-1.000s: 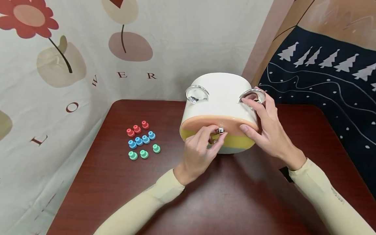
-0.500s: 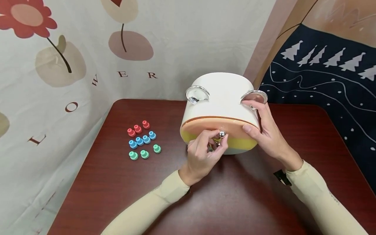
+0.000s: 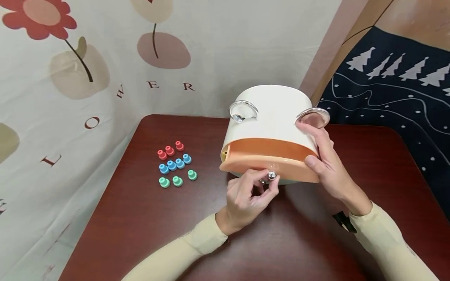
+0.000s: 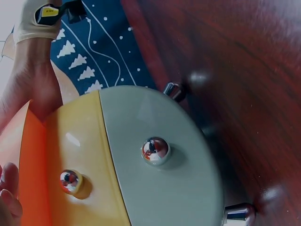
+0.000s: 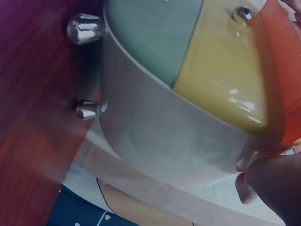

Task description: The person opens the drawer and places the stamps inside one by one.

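Observation:
A small white drawer cabinet point(image 3: 274, 103) with two silver-rimmed ears stands on the table. Its orange top drawer point(image 3: 246, 164) is pulled partly out, and part of the inside shows. My left hand point(image 3: 247, 199) pinches the round silver knob point(image 3: 272, 175) on that drawer between thumb and fingers. At the cabinet's right side, my right hand point(image 3: 330, 168) grips the body, index finger below the right ear point(image 3: 314, 117) and thumb by the drawer's end. Lower down, the yellow drawer point(image 4: 80, 141) and the grey-green drawer point(image 4: 136, 122) are closed in the left wrist view.
Left of the cabinet, three red pegs point(image 3: 170, 150), several blue pegs point(image 3: 171, 165) and three green pegs point(image 3: 177, 181) stand in rows on the dark red table point(image 3: 197, 230). A printed cloth point(image 3: 218, 47) hangs behind the table.
The orange drawer has slid out toward me, drawn by my left hand on its knob. My right hand has stayed at the cabinet's side, its fingers shifting slightly below the ear.

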{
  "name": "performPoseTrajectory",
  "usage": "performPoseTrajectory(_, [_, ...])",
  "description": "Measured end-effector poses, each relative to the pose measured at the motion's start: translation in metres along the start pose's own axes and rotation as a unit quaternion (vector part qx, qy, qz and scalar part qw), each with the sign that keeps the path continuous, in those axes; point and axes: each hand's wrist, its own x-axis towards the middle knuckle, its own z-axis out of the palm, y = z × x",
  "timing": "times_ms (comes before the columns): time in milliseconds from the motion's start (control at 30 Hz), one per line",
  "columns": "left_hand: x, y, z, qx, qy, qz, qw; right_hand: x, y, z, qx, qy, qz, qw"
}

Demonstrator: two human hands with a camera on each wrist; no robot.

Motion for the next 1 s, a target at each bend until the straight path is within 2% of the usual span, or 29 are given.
performPoseTrajectory(167, [0.003, 0.01, 0.002, -0.005, 0.005, 0.031, 0.9995, -0.01, 0.001, -0.007, 0.007, 0.0, -0.004, 1.0])
performPoseTrajectory(367, [0.005, 0.015, -0.013, 0.001, 0.007, 0.058, 0.9983, -0.011, 0.004, -0.003, -0.015, -0.024, -0.03, 0.999])
performPoseTrajectory(500, [0.004, 0.02, -0.02, 0.026, 0.011, 0.095, 0.9951, -0.015, -0.002, -0.001, -0.015, -0.033, -0.036, 0.999])
performPoseTrajectory(667, [0.003, 0.023, -0.024, 0.054, 0.014, 0.143, 0.9882, -0.019, -0.01, -0.005, -0.011, -0.044, -0.017, 0.999])
performPoseTrajectory(833, [0.001, 0.024, -0.027, 0.065, -0.002, 0.159, 0.9852, -0.025, -0.008, -0.007, -0.016, -0.045, -0.005, 0.999])
performPoseTrajectory(1000, [-0.007, 0.018, -0.038, 0.061, -0.048, 0.178, 0.981, -0.028, -0.008, -0.006, -0.027, -0.04, -0.015, 0.999])
